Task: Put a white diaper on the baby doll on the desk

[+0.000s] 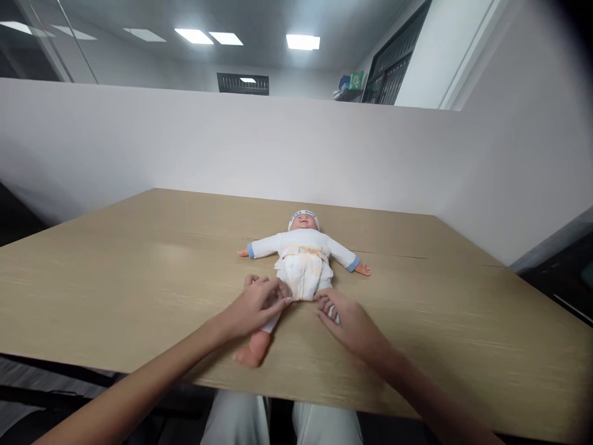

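Observation:
A baby doll [303,240] lies on its back with its head away from me and its arms spread. It wears a white top with blue cuffs, a white cap with lettering, and a white diaper [303,275] with an orange print at the waist. My left hand [262,303] pinches the diaper's edge at the leg on the left, over the doll's white-clothed leg. On the other side, my right hand [345,318] has its fingers curled at the opposite leg edge. One bare doll foot [254,349] shows; the other is hidden behind my right hand.
The doll rests on a wide wooden table [139,296], whose front edge is just above my knees. Behind it stands a white partition wall [231,148] with a window above. A dark object [560,272] stands beyond the table's right edge.

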`<action>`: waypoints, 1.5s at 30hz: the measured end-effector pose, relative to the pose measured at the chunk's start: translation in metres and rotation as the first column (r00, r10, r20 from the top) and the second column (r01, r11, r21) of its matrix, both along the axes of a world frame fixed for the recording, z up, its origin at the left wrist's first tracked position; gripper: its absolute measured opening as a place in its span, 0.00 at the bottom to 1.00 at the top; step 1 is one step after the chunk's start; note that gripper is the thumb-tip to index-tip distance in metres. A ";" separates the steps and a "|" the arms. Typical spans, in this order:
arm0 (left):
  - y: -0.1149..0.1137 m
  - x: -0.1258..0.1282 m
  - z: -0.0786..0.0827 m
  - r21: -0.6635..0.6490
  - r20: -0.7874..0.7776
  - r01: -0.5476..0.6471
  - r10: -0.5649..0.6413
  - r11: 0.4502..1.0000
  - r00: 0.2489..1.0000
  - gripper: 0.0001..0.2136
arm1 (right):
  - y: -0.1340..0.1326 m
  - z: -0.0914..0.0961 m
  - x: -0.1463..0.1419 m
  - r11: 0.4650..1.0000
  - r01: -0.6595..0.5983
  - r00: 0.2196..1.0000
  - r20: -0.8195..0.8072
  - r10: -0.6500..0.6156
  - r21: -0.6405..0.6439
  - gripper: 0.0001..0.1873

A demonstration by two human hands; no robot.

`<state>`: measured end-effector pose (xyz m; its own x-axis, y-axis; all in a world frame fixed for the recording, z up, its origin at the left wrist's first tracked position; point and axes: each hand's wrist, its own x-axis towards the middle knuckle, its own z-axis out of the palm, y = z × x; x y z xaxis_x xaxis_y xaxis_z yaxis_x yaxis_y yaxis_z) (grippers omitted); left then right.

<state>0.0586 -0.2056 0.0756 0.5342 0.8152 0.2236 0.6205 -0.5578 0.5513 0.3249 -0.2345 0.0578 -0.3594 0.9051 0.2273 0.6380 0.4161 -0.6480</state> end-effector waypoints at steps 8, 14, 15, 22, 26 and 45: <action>0.038 0.019 -0.010 0.026 0.022 -0.098 0.097 0.995 0.995 0.19 | 0.030 0.003 -0.026 0.979 0.136 0.977 0.143 -0.158 0.150 0.12; 0.039 0.015 -0.018 0.054 0.090 -0.059 0.054 0.997 0.994 0.18 | 0.027 -0.011 -0.029 0.966 0.134 0.982 0.104 -0.160 0.221 0.04; 0.038 0.014 -0.019 0.081 0.104 -0.058 0.049 0.995 0.993 0.17 | 0.025 -0.012 -0.029 0.965 0.138 0.983 0.091 -0.161 0.221 0.02; 0.037 0.013 -0.023 0.123 0.229 -0.021 -0.008 0.992 0.973 0.09 | 0.017 -0.014 -0.032 0.964 0.160 0.987 -0.017 -0.160 0.210 0.07; 0.036 0.014 -0.024 0.120 0.253 -0.028 -0.003 0.992 0.968 0.08 | 0.017 -0.013 -0.033 0.967 0.156 0.988 -0.043 -0.151 0.201 0.08; 0.035 0.018 -0.017 0.039 0.191 -0.008 0.000 0.999 0.982 0.11 | 0.021 -0.007 -0.029 0.971 0.220 0.974 -0.074 -0.214 0.090 0.10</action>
<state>0.0765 -0.1705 0.0585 0.4752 0.8059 0.3531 0.5086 -0.5791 0.6371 0.2955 -0.2138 0.0507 -0.1390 0.9323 0.3340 0.6790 0.3353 -0.6531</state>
